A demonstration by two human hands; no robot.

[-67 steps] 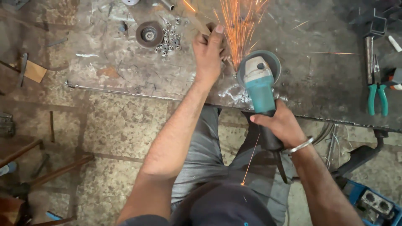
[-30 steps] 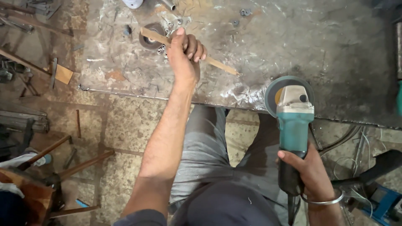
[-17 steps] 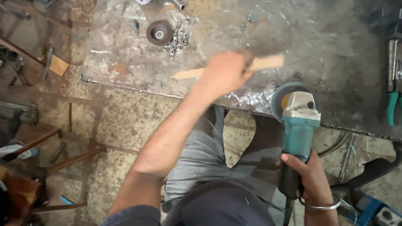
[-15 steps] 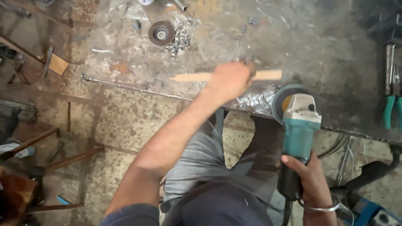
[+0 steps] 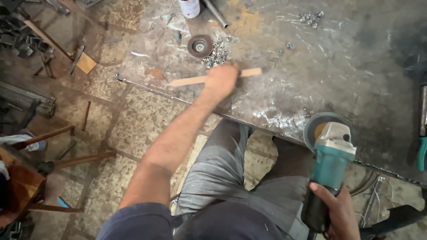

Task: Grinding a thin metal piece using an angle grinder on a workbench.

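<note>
My left hand (image 5: 221, 79) grips a long flat rusty metal strip (image 5: 187, 81) and holds it level over the near left part of the steel worktable (image 5: 338, 71). The strip sticks out on both sides of the fist. My right hand (image 5: 336, 209) holds a teal angle grinder (image 5: 328, 166) by its dark handle, off the table's near edge, with its disc (image 5: 316, 125) at the table rim. No sparks show.
A spare grinding disc (image 5: 199, 45) and several nuts (image 5: 215, 53) lie beyond the strip. A white can (image 5: 189, 7) and a pipe (image 5: 215, 13) stand at the back. Teal-handled pliers (image 5: 421, 151) lie far right. Metal bars (image 5: 66, 160) lie on the floor at left.
Grinding has stopped and the sparks are gone. My right hand pulled the grinder back off the table. My left hand lifted the strip, swung it around, and now holds it level farther left.
</note>
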